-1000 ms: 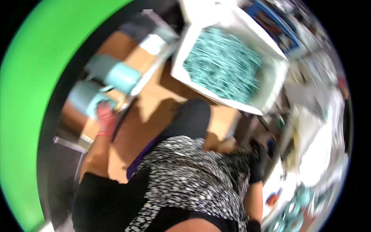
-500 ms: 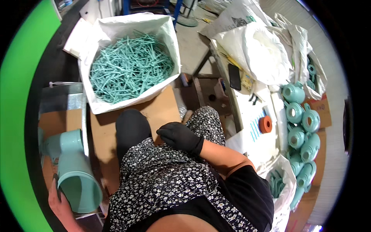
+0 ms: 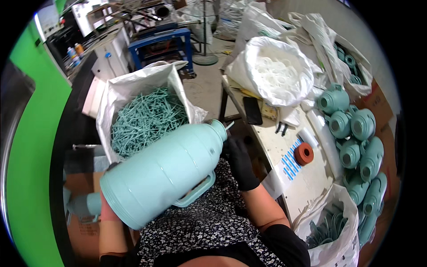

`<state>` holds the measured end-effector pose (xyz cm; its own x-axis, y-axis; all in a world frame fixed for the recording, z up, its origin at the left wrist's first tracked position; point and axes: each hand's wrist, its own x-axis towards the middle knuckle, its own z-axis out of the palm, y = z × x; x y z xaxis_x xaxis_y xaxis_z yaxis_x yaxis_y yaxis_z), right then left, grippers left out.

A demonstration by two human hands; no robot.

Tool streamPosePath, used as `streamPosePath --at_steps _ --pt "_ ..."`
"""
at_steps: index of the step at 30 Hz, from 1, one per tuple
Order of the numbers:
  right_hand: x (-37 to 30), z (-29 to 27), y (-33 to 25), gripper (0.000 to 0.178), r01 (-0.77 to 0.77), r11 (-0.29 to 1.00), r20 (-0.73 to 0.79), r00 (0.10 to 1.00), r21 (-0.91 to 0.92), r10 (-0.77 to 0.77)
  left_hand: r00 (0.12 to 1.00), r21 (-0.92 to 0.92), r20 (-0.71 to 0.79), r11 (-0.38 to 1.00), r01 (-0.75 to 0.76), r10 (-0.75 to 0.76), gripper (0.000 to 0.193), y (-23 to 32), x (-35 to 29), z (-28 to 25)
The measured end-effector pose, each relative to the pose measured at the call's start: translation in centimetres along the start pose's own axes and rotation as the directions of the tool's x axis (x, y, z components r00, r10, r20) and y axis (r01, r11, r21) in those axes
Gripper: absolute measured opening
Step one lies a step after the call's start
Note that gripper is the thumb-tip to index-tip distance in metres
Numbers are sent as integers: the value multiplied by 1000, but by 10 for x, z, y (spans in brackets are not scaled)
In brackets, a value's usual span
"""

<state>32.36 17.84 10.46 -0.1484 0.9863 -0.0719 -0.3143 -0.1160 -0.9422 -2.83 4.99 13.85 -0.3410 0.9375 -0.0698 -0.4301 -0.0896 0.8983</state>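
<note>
A large mint-green jug-shaped shell (image 3: 164,164) with a side handle (image 3: 198,191) lies tilted across my lap, its narrow neck pointing up and to the right. My left hand (image 3: 109,208) grips its wide base end from the left; most of the fingers are hidden behind the shell. A thin green stick (image 3: 230,126) juts out at the neck's mouth. Beside the neck is my black-gloved right hand (image 3: 240,164), its fingertips dark and partly hidden, so its grip is unclear. Another mint-green shell (image 3: 84,204) lies in a cardboard box at the left.
Ahead, a white sack (image 3: 106,98) holds many thin green sticks. On the right-hand table (image 3: 311,187) are a phone (image 3: 252,111), an orange-brown ring (image 3: 304,154) and a sack of white rings (image 3: 278,80). Stacked green shells (image 3: 349,155) and a sack of green handles (image 3: 327,227) flank it.
My left hand has lifted a green shell from the box at the left and brought it over my lap. My right hand has moved off my lap, rightward and up, to the shell's neck.
</note>
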Motion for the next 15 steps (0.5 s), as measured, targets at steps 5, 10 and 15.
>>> streamPosePath --at_steps 5,10,15 --pt "15 -63 39 40 -29 989 -6 1000 -144 28 925 449 374 862 -236 58 35 16 24 -1" --pt "17 -64 15 33 106 976 -138 981 -192 -134 924 685 280 620 -383 262 40 36 40 53" --pt "-4 -69 17 25 363 775 48 916 -517 -398 932 -256 340 942 219 -124 38 -16 40 2"
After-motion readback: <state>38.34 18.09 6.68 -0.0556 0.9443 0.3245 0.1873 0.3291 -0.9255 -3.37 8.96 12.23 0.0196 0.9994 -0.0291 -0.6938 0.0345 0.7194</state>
